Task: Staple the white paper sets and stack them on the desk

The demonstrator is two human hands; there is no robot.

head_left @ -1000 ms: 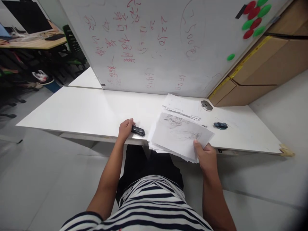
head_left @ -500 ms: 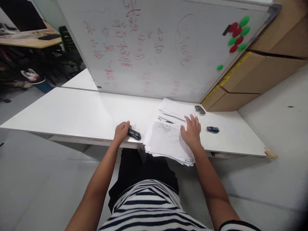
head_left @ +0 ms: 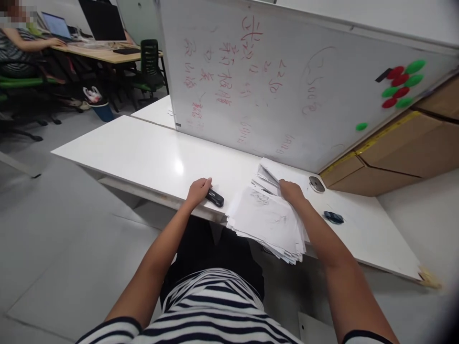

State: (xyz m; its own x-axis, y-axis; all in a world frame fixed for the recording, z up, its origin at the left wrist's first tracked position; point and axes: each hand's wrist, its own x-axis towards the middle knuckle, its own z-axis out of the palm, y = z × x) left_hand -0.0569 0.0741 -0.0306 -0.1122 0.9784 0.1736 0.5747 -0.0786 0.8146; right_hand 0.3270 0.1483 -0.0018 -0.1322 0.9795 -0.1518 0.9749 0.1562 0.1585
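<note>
Two hands work well apart on one white tabletop (head_left: 143, 153).

Left hand (head_left: 198, 190): the fingers curl over the near end of a black stapler (head_left: 215, 198). The stapler lies flat at the front edge of the tabletop. The hand is closed on it, but the stapler is not lifted.

Right hand (head_left: 291, 191): it is laid on the paper, fingertips at the raised edge of the rear sheets (head_left: 267, 175), which curl up off the surface. The thumb is hidden, so it cannot be told whether the hand pinches these sheets or only props them.

Front stack (head_left: 268, 224): a thick, loosely fanned pile of sketched sheets lies just beside the stapler. It touches the rear sheets and overhangs the front edge toward the person's lap.

Surroundings: a round grey object (head_left: 316, 184) and a small dark blue object (head_left: 333, 217) lie beyond the right hand, both apart from the paper. Behind stands a whiteboard (head_left: 287, 105) with red writing and red and green magnets (head_left: 399, 83). Cardboard boxes (head_left: 405, 148) stand to its right. Another person (head_left: 17, 45) sits at a far desk, upper left.

Judgement: the step in hand appears to be sorting or gathering sheets with the right hand, the stapler held ready under the left. A next move with the paper calls for a firm pinch on the raised sheets. It also calls for care with the overhanging stack, which looks liable to slide off.
</note>
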